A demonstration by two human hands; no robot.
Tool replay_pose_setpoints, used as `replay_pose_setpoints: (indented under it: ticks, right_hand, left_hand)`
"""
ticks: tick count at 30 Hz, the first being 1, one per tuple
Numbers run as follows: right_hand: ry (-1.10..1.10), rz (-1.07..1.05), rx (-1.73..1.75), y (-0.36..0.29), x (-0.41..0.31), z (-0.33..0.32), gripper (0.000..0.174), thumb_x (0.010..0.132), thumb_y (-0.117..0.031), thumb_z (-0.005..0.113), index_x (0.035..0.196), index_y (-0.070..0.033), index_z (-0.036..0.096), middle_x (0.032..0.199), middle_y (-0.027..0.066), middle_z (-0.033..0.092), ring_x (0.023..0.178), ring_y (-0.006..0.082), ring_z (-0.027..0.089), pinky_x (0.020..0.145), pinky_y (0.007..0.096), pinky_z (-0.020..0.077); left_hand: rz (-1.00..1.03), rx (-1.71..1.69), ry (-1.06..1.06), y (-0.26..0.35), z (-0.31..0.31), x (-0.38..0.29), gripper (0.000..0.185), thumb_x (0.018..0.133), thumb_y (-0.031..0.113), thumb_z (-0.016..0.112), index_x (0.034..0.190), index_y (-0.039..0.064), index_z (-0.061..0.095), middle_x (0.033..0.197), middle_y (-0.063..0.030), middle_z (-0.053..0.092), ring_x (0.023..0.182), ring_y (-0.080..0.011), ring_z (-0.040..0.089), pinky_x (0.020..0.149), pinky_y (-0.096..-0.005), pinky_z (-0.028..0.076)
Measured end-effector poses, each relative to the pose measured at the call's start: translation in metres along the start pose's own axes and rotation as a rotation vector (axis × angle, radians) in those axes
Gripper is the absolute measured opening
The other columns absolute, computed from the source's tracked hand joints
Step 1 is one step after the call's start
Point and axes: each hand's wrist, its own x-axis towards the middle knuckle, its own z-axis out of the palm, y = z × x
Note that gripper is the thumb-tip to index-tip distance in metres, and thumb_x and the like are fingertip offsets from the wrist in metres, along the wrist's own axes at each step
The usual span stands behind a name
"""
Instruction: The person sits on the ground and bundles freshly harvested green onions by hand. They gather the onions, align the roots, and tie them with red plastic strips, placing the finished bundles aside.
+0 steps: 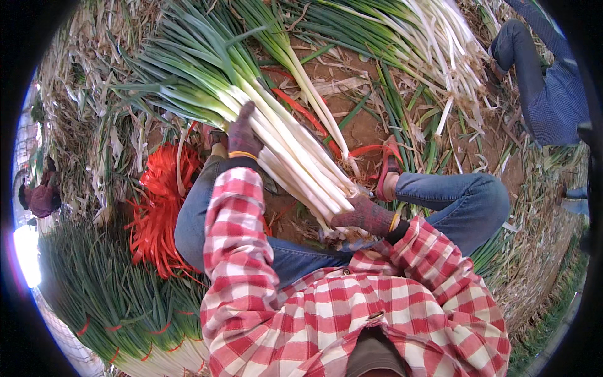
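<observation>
A bundle of long green onions point(294, 148) lies slantwise across my lap, leaves to the upper left and roots to the lower right. My left hand point(244, 132), in a dark knitted glove, grips the stalks where white turns to green. Near the root end my right hand point(365, 216), gloved alike, is closed around the white shanks. Its fingertips are partly hidden behind them. A red plastic strap point(308, 115) runs over the soil beyond the bundle, and a few separate green onions point(315, 89) lie across it.
Red plastic strips point(165, 207) are heaped by my left knee. Tied green onion bundles point(136, 306) stand at lower left. A loose pile of green onions point(424, 42) lies at upper right, near another person point(551, 89). Dry leaves point(85, 94) cover the ground; someone else point(42, 193) is at far left.
</observation>
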Motion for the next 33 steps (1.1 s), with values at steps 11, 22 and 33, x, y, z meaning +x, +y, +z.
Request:
replay_pose_setpoints:
  ticks: [11,22,33]
  right_hand:
    - [0.58,0.697,0.111,0.04,-0.016,0.019,0.062,0.094,-0.057,0.066,0.112,0.002,0.072,0.1,0.0251,0.073,0.093,0.0352,0.072,0.084,0.0424,0.0526]
    - [0.65,0.67,-0.481,-0.017,-0.006,-0.003,0.058,0.094,-0.044,0.066,0.137,-0.006,0.056,0.132,0.0239,0.06,0.125,0.041,0.055,0.109,0.0501,0.0409]
    - [0.629,0.328,-0.726,0.037,0.108,0.037,0.108,0.081,-0.055,0.076,0.156,0.002,0.024,0.154,0.0271,0.037,0.141,0.0451,0.037,0.12,0.0555,0.0241]
  left_hand:
    - [0.422,0.659,0.461,-0.05,0.016,0.016,0.069,0.071,0.037,0.094,0.115,-0.007,0.065,0.108,-0.0148,0.07,0.093,-0.026,0.062,0.091,-0.0387,0.049]
    - [0.509,0.684,0.455,-0.056,0.014,0.025,0.076,0.071,0.041,0.094,0.118,-0.011,0.062,0.11,-0.0202,0.07,0.098,-0.0329,0.064,0.095,-0.0401,0.048]
    - [0.502,0.676,0.397,-0.061,0.015,0.026,0.08,0.075,0.037,0.091,0.125,-0.015,0.057,0.12,-0.0229,0.068,0.106,-0.0323,0.063,0.101,-0.0386,0.047]
